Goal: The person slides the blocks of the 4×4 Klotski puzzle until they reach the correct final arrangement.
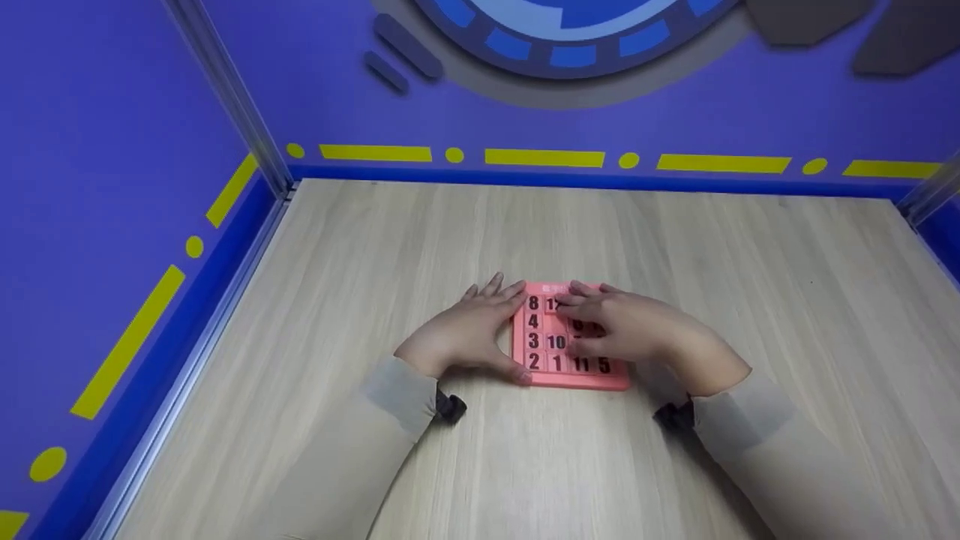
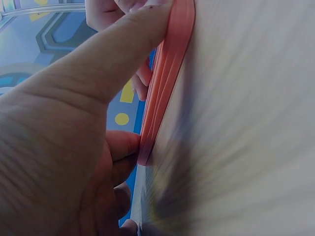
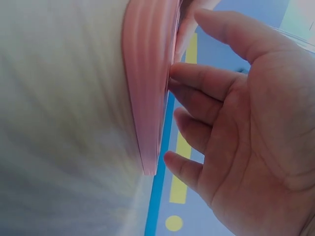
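Observation:
A pink number sliding puzzle [image 1: 574,380] lies flat on the table, with black-numbered tiles and an uncovered slot in its second row. My left hand [image 1: 466,331] grips its left side, the thumb at the near corner and the index finger at the far corner. In the left wrist view the puzzle's edge [image 2: 170,73] runs between that thumb and finger. From the right, my right hand [image 1: 641,326] reaches over the board, fingertips touching the tiles near the 12. These fingers hide several tiles on the right. In the right wrist view its fingers [image 3: 206,78] are loosely bent.
Pale wood-grain table [image 1: 360,255] surrounds the puzzle. A blue wall [image 1: 360,112] with yellow marks stands behind it, and another blue panel [image 1: 112,187] rises on the left. A metal rail [image 1: 187,375] follows the table's left edge.

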Demonstrator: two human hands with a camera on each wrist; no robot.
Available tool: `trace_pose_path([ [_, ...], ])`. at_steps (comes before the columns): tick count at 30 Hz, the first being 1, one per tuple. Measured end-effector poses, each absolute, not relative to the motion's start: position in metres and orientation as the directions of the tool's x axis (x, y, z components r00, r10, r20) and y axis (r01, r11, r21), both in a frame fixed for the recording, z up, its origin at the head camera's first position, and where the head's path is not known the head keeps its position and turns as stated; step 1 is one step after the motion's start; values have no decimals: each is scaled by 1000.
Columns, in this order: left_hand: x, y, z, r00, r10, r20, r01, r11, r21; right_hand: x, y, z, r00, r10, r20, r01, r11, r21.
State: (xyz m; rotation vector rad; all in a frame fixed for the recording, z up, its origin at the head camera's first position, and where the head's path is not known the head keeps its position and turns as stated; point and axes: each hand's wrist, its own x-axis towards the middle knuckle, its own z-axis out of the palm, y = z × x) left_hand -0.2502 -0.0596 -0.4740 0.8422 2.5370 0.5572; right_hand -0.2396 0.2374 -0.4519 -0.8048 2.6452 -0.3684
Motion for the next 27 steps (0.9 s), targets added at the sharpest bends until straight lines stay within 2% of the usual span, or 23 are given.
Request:
trace_pose_path([
  [8,-250,-56,-476,-730,636,-249,478,736,479,-234,250,-453,-775,-585,-236,-481,790,-379],
  [18,-249,-58,-474,-733,633,-247,475,737,480,-213,266,-449,-789,-566,-242,-466,806,-366],
  [22,-250,-58,-475,-733,635,-244,471,732,492,-210,268,-447,-790,-574,-217,-488,802,-345],
  [27,-251,-61,-476,-736,633,-239,473,734,487,-211,265,-448,-761,-623,-182,-544,765,-344],
])
